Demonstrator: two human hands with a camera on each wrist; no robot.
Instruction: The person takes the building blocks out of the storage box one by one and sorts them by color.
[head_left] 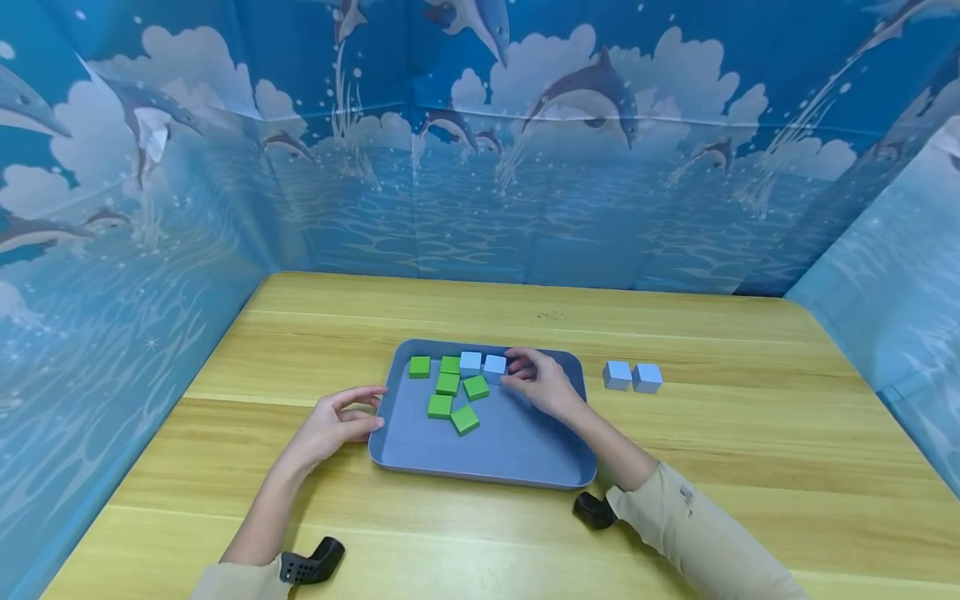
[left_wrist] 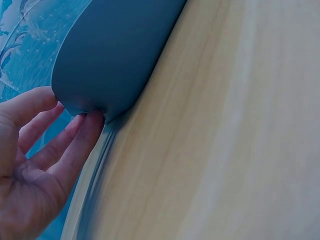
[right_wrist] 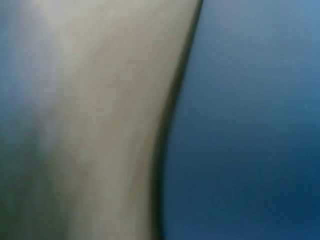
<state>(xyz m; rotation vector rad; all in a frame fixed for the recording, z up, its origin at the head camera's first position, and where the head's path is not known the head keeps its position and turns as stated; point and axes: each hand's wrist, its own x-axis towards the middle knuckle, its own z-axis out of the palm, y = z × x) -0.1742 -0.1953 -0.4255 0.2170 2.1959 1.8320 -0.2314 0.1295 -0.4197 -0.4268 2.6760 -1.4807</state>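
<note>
In the head view, a grey-blue tray (head_left: 517,454) holds several green blocks (head_left: 439,405) and two light blue blocks near its far wall. My right hand (head_left: 546,385) is over the tray, thumb and fingers apart, fingertips close beside the right-hand light blue block (head_left: 495,367). Whether they touch it I cannot tell. Left of that block sits the other light blue block (head_left: 470,362), against a green block (head_left: 450,365). My left hand (head_left: 330,425) touches the tray's left side with spread fingertips; the left wrist view shows these fingers (left_wrist: 75,145) at a tray corner.
Two more light blue blocks (head_left: 617,375) stand on the wooden table (head_left: 750,433) right of the tray. Dolphin-print curtains (head_left: 480,208) border the table at the back and sides. The right wrist view is blurred, showing mostly a tray edge (right_wrist: 240,125).
</note>
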